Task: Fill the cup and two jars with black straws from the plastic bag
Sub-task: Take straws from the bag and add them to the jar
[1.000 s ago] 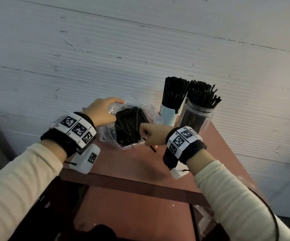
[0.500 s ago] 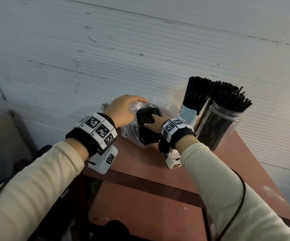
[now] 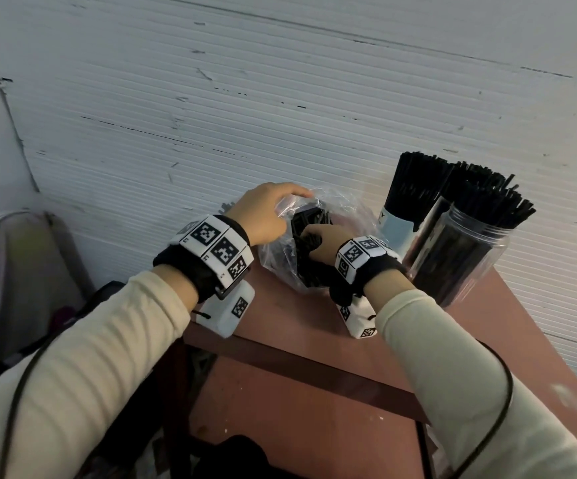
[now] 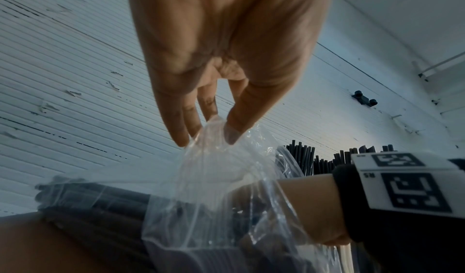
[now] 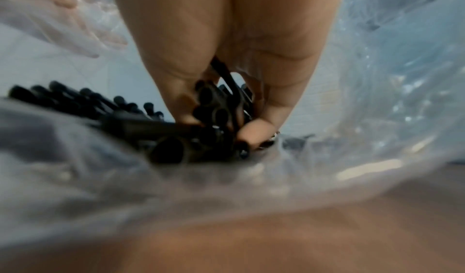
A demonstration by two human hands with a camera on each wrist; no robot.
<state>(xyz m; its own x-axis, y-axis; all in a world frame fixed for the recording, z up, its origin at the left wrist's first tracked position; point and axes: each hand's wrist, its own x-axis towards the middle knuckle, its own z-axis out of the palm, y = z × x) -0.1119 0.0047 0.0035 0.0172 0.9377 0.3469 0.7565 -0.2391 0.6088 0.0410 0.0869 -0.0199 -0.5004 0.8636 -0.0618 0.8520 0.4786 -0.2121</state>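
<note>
A clear plastic bag [image 3: 280, 264] of black straws [image 3: 309, 223] lies on the reddish table [image 3: 290, 323] against the wall. My left hand [image 3: 266, 212] pinches the bag's upper rim [image 4: 214, 132] between thumb and fingertips and holds it up. My right hand [image 3: 321, 242] is inside the bag's mouth, its fingers curled round a bunch of black straws [image 5: 219, 110]. To the right stand a white cup [image 3: 396, 224] and two clear jars [image 3: 459, 257], one behind the other, all packed with upright black straws.
A ribbed white wall [image 3: 280, 115] runs close behind the table. The table's front edge [image 3: 297, 357] lies just below my wrists, with a lower shelf [image 3: 297, 426] under it. A grey chair or bag [image 3: 14, 271] sits at the left.
My right hand has moved forward from the bag's near edge into its mouth and closed on straws. The left hand keeps hold of the bag rim. The head view has shifted left and closer.
</note>
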